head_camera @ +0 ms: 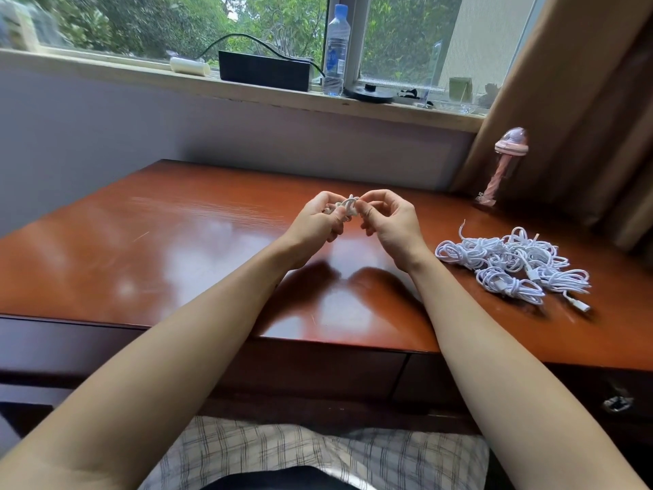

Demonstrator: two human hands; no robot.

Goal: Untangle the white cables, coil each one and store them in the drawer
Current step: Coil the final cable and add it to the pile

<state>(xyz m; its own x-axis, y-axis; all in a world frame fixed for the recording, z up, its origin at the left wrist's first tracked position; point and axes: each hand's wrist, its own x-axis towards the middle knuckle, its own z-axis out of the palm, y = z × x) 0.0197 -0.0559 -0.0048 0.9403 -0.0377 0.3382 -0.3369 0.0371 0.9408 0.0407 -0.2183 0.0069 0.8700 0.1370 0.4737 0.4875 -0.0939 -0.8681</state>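
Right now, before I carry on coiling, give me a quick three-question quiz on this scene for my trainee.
1. True or false: the pile of white cables lies on the desk, to the right of the right hand.
2. What do the left hand and right hand hold between them? A) a small white cable bundle B) a phone C) scissors
3. Fill in: the water bottle stands on the ____.
Key: 1 true; 2 A; 3 windowsill.
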